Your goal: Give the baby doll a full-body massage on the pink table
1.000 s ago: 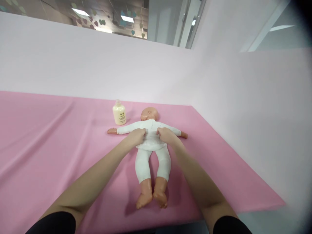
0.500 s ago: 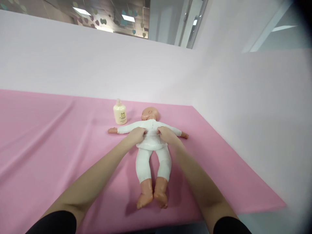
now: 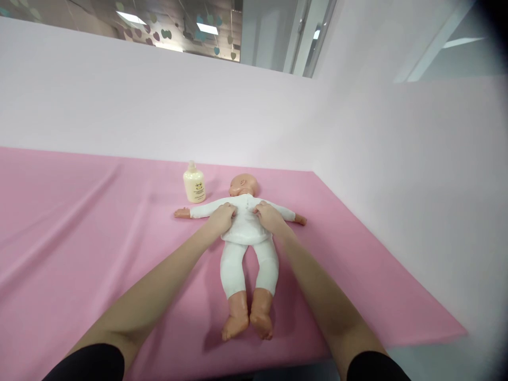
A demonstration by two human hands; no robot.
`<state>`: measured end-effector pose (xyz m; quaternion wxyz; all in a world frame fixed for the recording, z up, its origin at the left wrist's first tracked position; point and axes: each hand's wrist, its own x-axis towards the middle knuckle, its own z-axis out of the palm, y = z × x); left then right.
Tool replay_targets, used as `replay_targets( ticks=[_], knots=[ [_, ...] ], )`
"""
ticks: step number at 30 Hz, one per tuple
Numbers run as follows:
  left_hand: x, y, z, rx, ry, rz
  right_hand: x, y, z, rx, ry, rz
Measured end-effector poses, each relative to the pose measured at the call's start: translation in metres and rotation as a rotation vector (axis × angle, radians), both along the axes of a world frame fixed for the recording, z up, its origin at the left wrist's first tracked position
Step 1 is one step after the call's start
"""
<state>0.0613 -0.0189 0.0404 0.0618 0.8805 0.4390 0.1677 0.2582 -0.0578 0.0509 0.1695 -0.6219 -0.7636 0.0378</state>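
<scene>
The doll (image 3: 246, 233) lies face down on the pink sheet (image 3: 79, 238), head away from the person, body lengthwise between the arms. The left hand (image 3: 222, 217) and right hand (image 3: 268, 216) rest on its upper back either side of the spine, fingers curled onto the white suit. A lotion bottle (image 3: 194, 183) stands beyond its left arm.

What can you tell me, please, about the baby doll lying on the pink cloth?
The plastic baby doll in white knitted clothes lies stretched out on the pink cloth, apparently face down with its bald head turned sideways and pointing away from the camera. Its arms are spread straight out to both sides, and its bare feet lie together nearest the person. The left hand and right hand press on its upper back, either side of the middle. A small cream lotion bottle stands apart, beside its head.
</scene>
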Motion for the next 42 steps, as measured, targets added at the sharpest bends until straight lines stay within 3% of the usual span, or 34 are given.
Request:
replay_targets(
  ticks=[7,17,26,30,34,39,42],
  knots=[
    [0.004,-0.004,-0.003,0.054,0.017,0.084,0.003,0.006,-0.008,0.068,0.024,0.014],
    [0.002,0.002,-0.005,0.041,-0.058,0.100,0.008,0.016,-0.029,0.170,0.281,-0.041],
    [0.001,0.009,-0.012,0.036,-0.142,0.061,0.007,0.012,-0.027,0.172,0.185,-0.051],
    [0.001,0.006,-0.009,0.124,-0.052,0.083,0.003,0.006,-0.020,0.161,0.082,-0.081],
    [0.003,-0.003,0.005,0.155,0.056,0.075,-0.001,0.000,-0.004,0.039,-0.012,-0.046],
    [0.011,-0.028,0.030,0.068,0.160,-0.030,-0.012,-0.020,0.029,-0.230,-0.071,0.011],
    [0.014,-0.046,0.040,-0.003,0.163,-0.104,-0.021,-0.036,0.046,-0.290,-0.064,0.031]
  ],
)
